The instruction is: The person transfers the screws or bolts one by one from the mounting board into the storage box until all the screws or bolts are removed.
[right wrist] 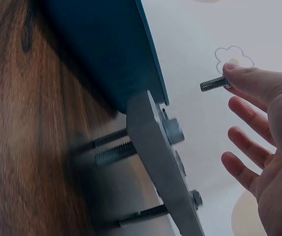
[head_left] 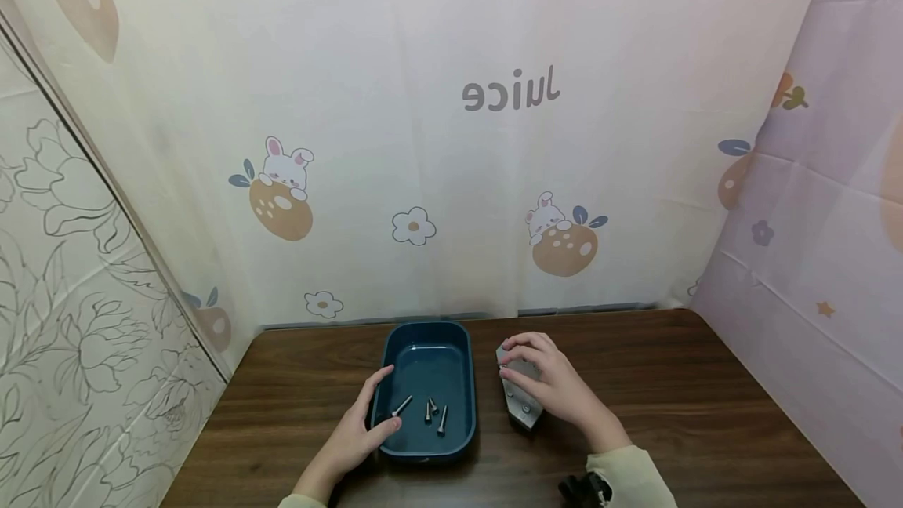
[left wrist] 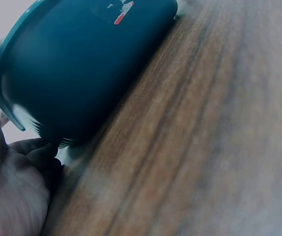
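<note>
My left hand [head_left: 353,431] holds the left side of a dark blue tray [head_left: 432,359], thumb over the rim; the left wrist view shows other fingers curled low at its outer wall. Several bolts [head_left: 442,420] lie loose inside, toward the near end. Thumb and finger of my right hand [right wrist: 276,115] pinch a bolt [right wrist: 213,84], its threaded end sticking out and its head hidden by the fingertips. Beside that hand stands a grey metal plate [right wrist: 155,142] with bolts [right wrist: 174,131] through it, their threaded shanks showing beyond its far face. The pinched bolt is apart from the plate.
A brown wooden table [head_left: 670,382] carries the tray and plate side by side. Printed curtains [head_left: 423,139] hang behind it and along both sides. A black strap [head_left: 585,490] is around the right sleeve.
</note>
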Demonstrator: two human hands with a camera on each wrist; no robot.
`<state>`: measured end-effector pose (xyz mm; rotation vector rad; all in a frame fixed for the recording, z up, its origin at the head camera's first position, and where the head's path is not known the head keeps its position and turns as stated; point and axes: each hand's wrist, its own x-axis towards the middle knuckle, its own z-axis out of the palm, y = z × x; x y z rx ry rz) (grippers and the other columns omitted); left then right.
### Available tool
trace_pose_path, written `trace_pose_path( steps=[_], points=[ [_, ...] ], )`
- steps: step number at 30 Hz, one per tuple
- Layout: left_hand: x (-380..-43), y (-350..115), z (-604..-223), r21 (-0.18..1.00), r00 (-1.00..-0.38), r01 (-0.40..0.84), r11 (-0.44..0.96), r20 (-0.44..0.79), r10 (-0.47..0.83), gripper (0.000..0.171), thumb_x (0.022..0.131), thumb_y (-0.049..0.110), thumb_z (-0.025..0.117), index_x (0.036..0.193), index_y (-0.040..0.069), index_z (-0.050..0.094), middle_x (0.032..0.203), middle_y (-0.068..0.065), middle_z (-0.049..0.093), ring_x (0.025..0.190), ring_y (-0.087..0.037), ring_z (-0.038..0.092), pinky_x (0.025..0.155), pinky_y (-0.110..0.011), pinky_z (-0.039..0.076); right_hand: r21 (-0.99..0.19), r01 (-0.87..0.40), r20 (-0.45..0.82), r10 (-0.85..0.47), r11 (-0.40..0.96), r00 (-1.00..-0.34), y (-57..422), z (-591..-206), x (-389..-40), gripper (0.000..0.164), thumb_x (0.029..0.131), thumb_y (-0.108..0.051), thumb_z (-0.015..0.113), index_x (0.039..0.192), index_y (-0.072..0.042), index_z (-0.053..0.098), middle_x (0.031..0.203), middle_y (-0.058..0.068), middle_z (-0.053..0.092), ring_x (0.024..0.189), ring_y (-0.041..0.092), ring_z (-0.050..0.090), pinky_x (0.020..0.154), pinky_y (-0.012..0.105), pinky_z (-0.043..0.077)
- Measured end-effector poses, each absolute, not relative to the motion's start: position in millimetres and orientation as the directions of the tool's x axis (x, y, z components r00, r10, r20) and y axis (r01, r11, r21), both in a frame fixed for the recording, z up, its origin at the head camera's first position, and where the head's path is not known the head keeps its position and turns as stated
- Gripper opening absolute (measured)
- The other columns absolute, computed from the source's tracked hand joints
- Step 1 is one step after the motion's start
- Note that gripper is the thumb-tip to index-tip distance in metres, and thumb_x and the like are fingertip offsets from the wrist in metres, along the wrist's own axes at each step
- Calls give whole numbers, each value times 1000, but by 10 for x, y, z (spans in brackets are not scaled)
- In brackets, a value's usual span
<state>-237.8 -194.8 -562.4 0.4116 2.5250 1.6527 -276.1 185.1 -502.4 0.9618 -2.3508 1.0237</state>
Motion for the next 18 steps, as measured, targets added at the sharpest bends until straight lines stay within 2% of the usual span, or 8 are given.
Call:
trace_pose_path(
  steps=[6, 9, 18],
  points=[
    [-2377, -1954, -5628, 908, -961, 163, 386, 57, 271, 77, 95, 35, 70, 159, 35, 26, 164, 0, 25, 146, -37, 29, 106, -75, 26, -519, -693, 556, -418, 500, -718, 1765, -5002, -2765, 21, 90, -25, 78, 105, -37, 70, 125, -4, 60, 121, 15, 49, 97, 41, 47],
    [-2376, -1955, -5628, 905, -962, 158, 394, 50, 270, 77, 95, 36, 69, 159, 35, 26, 164, 0, 25, 145, -37, 30, 105, -75, 27, -536, -681, 546, -410, 498, -730, 1726, -4998, -2768, 20, 90, -26, 78, 105, -37, 70, 125, -5, 60, 121, 14, 48, 96, 44, 48],
    [-2357, -1943, -5607, 910, -962, 171, 379, 70, 266, 77, 95, 34, 70, 159, 34, 28, 164, 0, 26, 145, -38, 30, 105, -76, 26, -538, -688, 556, -409, 487, -724, 1624, -5006, -2774, 15, 92, -29, 75, 105, -35, 70, 124, 2, 62, 118, 15, 49, 91, 41, 49]
  ],
)
